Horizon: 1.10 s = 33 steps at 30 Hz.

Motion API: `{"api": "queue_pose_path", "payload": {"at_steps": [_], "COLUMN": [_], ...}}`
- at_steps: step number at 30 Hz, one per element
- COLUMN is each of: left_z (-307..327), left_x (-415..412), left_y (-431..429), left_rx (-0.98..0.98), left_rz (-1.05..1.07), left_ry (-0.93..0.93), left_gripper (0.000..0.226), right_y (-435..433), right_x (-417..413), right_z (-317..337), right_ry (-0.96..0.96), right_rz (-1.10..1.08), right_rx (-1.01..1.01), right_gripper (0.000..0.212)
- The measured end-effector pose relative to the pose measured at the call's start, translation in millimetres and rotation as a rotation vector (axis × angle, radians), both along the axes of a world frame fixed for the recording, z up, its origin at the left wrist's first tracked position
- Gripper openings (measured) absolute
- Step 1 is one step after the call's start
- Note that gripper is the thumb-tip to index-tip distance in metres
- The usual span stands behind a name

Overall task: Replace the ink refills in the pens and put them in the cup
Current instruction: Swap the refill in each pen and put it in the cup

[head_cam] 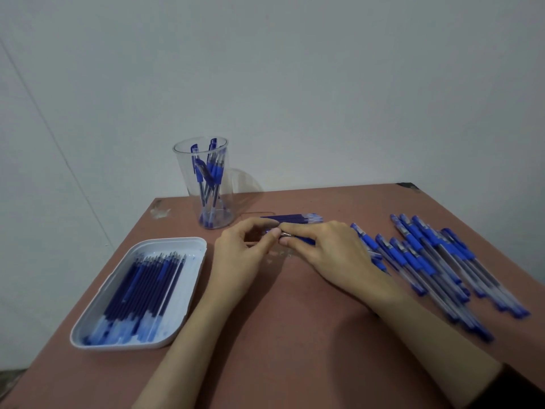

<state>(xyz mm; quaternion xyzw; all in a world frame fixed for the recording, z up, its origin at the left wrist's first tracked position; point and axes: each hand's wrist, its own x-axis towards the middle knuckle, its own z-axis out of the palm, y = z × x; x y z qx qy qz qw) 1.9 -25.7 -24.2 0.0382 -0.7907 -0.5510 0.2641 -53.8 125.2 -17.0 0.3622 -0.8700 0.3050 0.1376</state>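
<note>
Blue pens lay heaped on the counter, too overlapped to count. The left hand and right hand met, pinching one pen between them. One clear cup stood behind; one white tray held roughly a dozen refills.

Dim, cool, even light is spread over the pale wall and the reddish table; no hard shadows are cast, and only soft darkening is seen beneath the forearms. Faint glare is caught on the clear cup at 11 o'clock. The loose pens at 4 o'clock are smeared by blur, as are the refills in the white tray at 8 o'clock. Lines near the edges are skewed by the wide lens.
</note>
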Motion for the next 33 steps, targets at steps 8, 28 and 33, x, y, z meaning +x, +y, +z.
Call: {"api": "queue_pose_path", "payload": {"at_steps": [8, 28, 33], "left_z": [-0.9, 17.0, 12.0], "left_x": [2.8, 13.5, 9.1], "left_y": [-5.9, 13.5, 10.3], "left_rx": [-0.064, 0.728, 0.769], "left_rz": [0.065, -0.405, -0.309], "left_ry": [-0.1, -0.078, -0.027], "left_gripper": [0.01, 0.028, 0.024], "right_y": [12.2, -4.2, -9.6], "right_x": [-9.5, 20.6, 21.7], "right_z": [4.0, 20.7, 14.2], "right_ry": [0.054, -1.242, -0.976], "right_rz": [-0.234, 0.448, 0.321], "right_rx": [0.14, -0.624, -0.599], "right_gripper": [0.029, 0.031, 0.028]}}
